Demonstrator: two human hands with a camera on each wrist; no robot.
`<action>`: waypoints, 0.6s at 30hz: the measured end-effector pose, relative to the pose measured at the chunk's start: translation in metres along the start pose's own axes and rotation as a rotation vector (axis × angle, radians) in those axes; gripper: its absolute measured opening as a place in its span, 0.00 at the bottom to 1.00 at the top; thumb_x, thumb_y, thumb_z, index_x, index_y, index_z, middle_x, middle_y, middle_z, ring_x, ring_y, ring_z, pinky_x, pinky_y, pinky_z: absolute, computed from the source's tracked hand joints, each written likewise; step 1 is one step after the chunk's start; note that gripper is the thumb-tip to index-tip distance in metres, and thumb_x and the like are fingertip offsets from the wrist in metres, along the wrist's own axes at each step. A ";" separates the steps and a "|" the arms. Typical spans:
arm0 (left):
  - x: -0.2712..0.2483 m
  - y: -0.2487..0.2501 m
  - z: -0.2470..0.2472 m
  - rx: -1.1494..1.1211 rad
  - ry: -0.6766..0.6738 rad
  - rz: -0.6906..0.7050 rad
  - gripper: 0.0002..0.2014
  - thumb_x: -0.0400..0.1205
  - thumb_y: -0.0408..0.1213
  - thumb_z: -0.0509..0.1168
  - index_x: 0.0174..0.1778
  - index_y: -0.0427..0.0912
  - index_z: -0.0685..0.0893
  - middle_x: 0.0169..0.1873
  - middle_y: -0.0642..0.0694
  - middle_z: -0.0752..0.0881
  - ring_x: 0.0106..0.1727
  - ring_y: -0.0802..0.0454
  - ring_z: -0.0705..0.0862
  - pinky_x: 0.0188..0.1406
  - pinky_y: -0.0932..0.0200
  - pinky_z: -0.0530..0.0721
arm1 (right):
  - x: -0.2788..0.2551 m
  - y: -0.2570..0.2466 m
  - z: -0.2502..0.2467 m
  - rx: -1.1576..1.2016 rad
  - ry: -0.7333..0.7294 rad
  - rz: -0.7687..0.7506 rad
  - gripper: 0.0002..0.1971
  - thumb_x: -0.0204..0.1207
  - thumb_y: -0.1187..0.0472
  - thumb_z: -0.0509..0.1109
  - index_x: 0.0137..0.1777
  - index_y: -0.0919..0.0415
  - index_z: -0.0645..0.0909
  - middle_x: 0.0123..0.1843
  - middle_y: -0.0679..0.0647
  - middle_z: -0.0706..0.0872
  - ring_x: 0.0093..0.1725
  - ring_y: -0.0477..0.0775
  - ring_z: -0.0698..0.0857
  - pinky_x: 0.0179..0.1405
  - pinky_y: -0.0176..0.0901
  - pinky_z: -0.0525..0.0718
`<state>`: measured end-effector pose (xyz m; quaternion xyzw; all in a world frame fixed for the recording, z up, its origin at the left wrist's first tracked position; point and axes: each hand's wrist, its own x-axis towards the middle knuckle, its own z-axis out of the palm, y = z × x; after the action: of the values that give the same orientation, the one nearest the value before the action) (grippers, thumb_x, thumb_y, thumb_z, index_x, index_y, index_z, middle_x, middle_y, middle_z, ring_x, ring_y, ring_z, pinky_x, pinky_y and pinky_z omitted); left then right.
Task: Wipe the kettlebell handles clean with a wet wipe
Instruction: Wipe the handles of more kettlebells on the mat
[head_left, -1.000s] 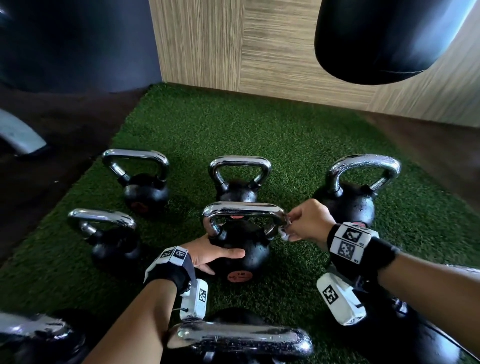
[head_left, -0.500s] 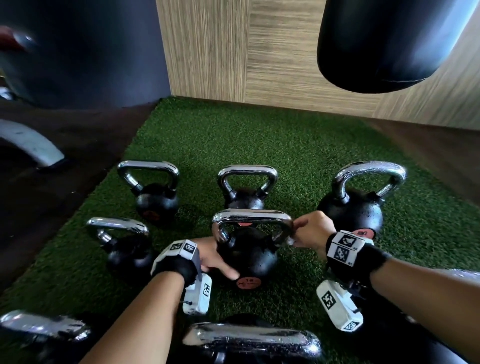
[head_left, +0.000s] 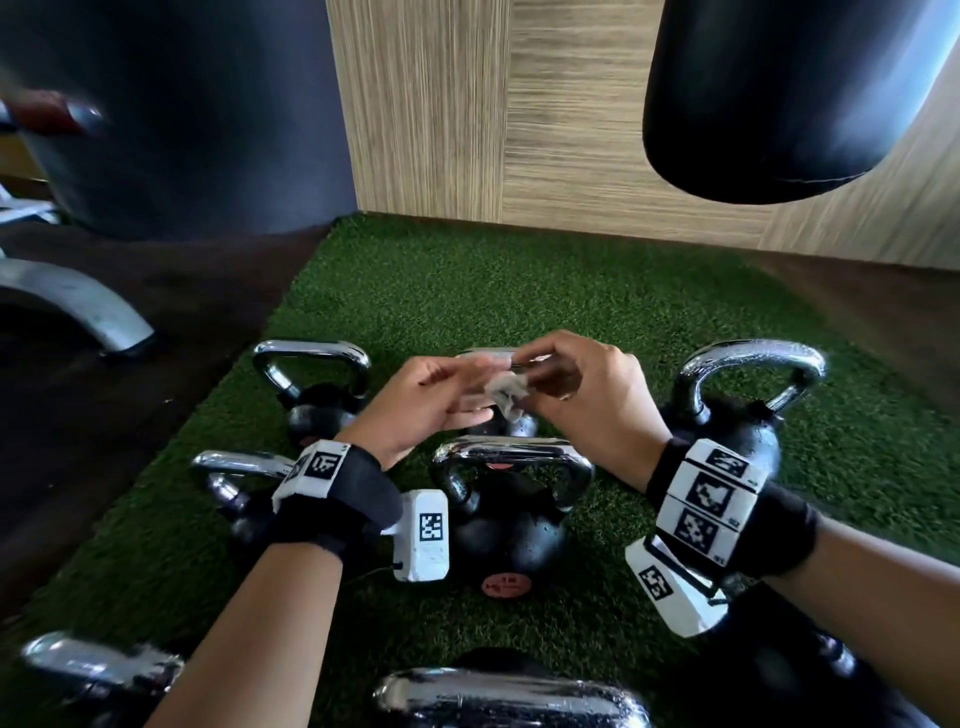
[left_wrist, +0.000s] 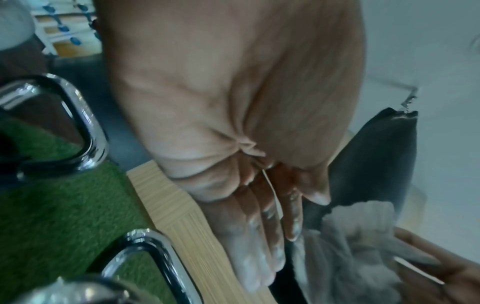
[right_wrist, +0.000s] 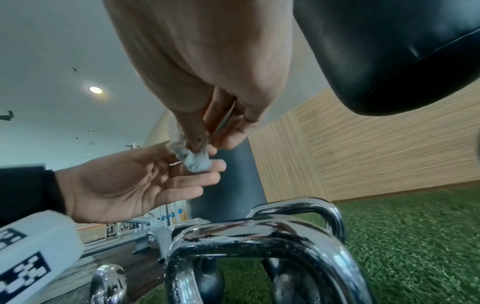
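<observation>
Both hands raised above the kettlebell (head_left: 506, 512) — right hand (head_left: 587, 400) pinches the crumpled wipe (head_left: 506, 395), left hand (head_left: 421, 402) flat-fingered, touching it.

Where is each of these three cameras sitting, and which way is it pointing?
Head: worn on the head, looking forward and down at kettlebells on green turf; both forearms, left hand and right hand show, meeting at a wet wipe.
Left wrist: looks along the left palm toward the wipe; blurred.
Right wrist: sits low, looking up along the right hand pinching the wipe, over a chrome handle.
Shared: all show the wipe; head and right wrist also the hanging punching bag.
</observation>
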<state>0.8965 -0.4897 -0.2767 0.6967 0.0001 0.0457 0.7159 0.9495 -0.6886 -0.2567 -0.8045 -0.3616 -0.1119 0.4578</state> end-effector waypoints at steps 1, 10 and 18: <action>0.000 -0.001 0.004 -0.055 -0.014 -0.009 0.17 0.78 0.47 0.69 0.59 0.44 0.92 0.54 0.44 0.94 0.50 0.52 0.93 0.59 0.54 0.91 | 0.000 -0.001 0.002 0.008 0.013 -0.005 0.17 0.68 0.63 0.86 0.54 0.50 0.87 0.43 0.40 0.93 0.42 0.32 0.90 0.44 0.26 0.87; -0.001 -0.009 -0.001 -0.077 -0.148 0.000 0.13 0.74 0.36 0.74 0.54 0.44 0.94 0.46 0.45 0.95 0.47 0.56 0.92 0.51 0.61 0.92 | -0.004 0.004 0.006 0.054 0.037 -0.010 0.21 0.62 0.61 0.85 0.48 0.49 0.78 0.37 0.47 0.85 0.31 0.43 0.81 0.30 0.31 0.79; -0.003 -0.037 -0.010 0.449 0.017 0.282 0.13 0.77 0.45 0.79 0.57 0.52 0.94 0.53 0.61 0.93 0.61 0.65 0.90 0.64 0.72 0.82 | -0.043 0.067 0.014 0.026 0.143 0.449 0.35 0.58 0.73 0.75 0.62 0.46 0.70 0.53 0.50 0.80 0.50 0.51 0.82 0.37 0.47 0.83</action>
<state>0.8956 -0.4805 -0.3140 0.8310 -0.0809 0.1493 0.5297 0.9629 -0.7195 -0.3299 -0.8488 -0.1416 -0.0591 0.5059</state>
